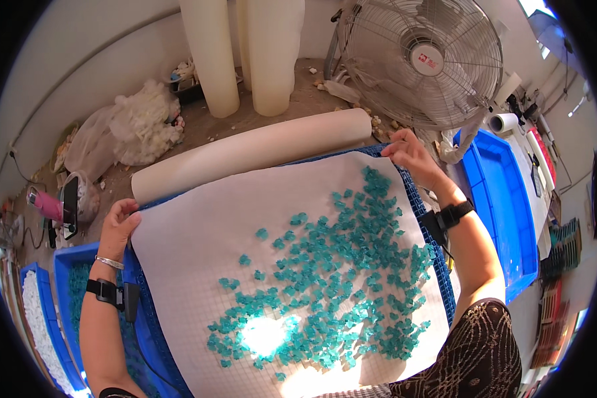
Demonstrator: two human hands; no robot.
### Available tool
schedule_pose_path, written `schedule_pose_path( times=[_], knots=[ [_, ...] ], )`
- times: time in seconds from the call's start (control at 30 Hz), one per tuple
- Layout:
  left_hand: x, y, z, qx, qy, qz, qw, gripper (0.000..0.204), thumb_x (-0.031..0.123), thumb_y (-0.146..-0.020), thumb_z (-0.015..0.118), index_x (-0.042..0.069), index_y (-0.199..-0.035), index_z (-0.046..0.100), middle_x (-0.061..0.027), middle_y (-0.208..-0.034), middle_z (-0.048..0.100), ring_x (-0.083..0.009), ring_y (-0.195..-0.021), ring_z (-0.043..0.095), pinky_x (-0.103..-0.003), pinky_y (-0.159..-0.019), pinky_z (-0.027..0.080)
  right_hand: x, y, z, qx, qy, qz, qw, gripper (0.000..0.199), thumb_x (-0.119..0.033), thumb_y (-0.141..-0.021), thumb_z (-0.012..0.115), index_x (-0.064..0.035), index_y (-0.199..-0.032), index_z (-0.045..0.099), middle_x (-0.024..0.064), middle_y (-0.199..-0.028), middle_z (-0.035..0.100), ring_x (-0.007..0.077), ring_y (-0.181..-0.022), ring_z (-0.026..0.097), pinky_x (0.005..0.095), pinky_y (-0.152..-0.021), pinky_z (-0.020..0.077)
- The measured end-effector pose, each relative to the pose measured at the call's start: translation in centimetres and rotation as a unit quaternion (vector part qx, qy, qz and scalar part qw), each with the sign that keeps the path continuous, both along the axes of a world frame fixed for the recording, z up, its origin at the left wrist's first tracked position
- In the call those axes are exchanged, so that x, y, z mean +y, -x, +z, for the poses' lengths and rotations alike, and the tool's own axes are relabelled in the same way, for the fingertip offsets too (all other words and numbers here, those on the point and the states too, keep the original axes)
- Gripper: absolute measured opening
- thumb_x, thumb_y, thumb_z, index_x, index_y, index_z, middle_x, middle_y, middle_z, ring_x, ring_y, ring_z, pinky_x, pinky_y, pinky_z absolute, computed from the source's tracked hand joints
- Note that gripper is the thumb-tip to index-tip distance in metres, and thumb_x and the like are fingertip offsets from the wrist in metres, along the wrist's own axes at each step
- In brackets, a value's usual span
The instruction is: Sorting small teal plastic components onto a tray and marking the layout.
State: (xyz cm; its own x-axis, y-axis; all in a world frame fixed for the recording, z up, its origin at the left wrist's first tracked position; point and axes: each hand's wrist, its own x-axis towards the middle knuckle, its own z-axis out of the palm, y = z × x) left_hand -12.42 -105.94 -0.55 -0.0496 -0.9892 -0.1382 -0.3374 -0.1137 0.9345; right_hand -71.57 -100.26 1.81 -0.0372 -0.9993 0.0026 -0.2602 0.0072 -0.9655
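Observation:
A wide white sheet (199, 225) lies before me over a blue mesh-sided tray (412, 196). Many small teal petal-like pieces (322, 255) are scattered on the sheet, mostly over its middle and right. A bright patch of sunlight washes out some near the front. At the far left corner, my left hand (117, 229) pinches the sheet's edge between thumb and fingers. My right hand (414, 159) grips the far right corner with fingertips pressed together. Both wrists wear black straps with small devices.
Just behind the sheet lies a thick cream roll (252, 152). Upright rolls (209, 60) and a large metal fan (421, 60) stand farther back. At right is a blue tray (501, 205); at left, blue bins (63, 272), a pink bottle (45, 205) and a phone (69, 209).

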Motion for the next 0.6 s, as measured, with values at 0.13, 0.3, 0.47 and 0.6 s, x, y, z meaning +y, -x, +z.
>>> schedule_pose_path(
  times=[0.13, 0.3, 0.47, 0.6],
  knots=[
    [-0.4, -1.6, -0.8, 0.07, 0.022, -0.003, 0.997, 0.024, 0.011, -0.079, 0.065, 0.006, -0.099, 0.052, -0.0035, -0.096, 0.057, -0.0097, -0.081, 0.054, -0.022, -0.068, 0.045, 0.4, -1.9, -0.2, 0.296, 0.121, 0.01, 0.947, 0.029, -0.008, -0.077, 0.064, -0.0066, -0.1, 0.046, 0.0068, -0.086, 0.059, 0.0141, -0.075, 0.056, 0.0265, -0.069, 0.0456],
    [-0.5, -1.6, -0.7, 0.164, -0.041, 0.006, 0.986, 0.019, 0.006, -0.078, 0.065, 0.006, -0.092, 0.052, -0.0006, -0.085, 0.057, -0.0094, -0.075, 0.055, -0.022, -0.066, 0.046, -1.7, 0.0, -2.2, 0.205, 0.084, -0.089, 0.971, 0.022, -0.007, -0.076, 0.065, -0.0055, -0.085, 0.045, 0.0004, -0.069, 0.051, 0.0084, -0.064, 0.048, 0.0231, -0.059, 0.0413],
    [-0.8, -1.0, 0.1, 0.102, -0.073, -0.025, 0.992, 0.015, 0.008, -0.08, 0.063, 0.007, -0.09, 0.053, 0.0036, -0.074, 0.054, -0.0063, -0.065, 0.053, -0.019, -0.059, 0.044, -2.3, 1.6, -4.1, 0.22, 0.029, -0.141, 0.965, 0.019, -0.006, -0.077, 0.065, -0.0082, -0.076, 0.046, -0.0031, -0.063, 0.049, 0.0053, -0.059, 0.042, 0.0209, -0.052, 0.0342],
    [-1.1, -1.0, -0.2, 0.057, -0.058, -0.005, 0.997, 0.013, 0.01, -0.081, 0.063, 0.008, -0.09, 0.054, 0.0044, -0.071, 0.053, -0.0041, -0.061, 0.051, -0.018, -0.054, 0.042, -2.7, 2.3, -5.0, 0.115, 0.044, -0.085, 0.989, 0.019, -0.007, -0.078, 0.065, -0.0081, -0.073, 0.047, -0.004, -0.065, 0.049, 0.0043, -0.06, 0.043, 0.0207, -0.053, 0.0343]
  ],
)
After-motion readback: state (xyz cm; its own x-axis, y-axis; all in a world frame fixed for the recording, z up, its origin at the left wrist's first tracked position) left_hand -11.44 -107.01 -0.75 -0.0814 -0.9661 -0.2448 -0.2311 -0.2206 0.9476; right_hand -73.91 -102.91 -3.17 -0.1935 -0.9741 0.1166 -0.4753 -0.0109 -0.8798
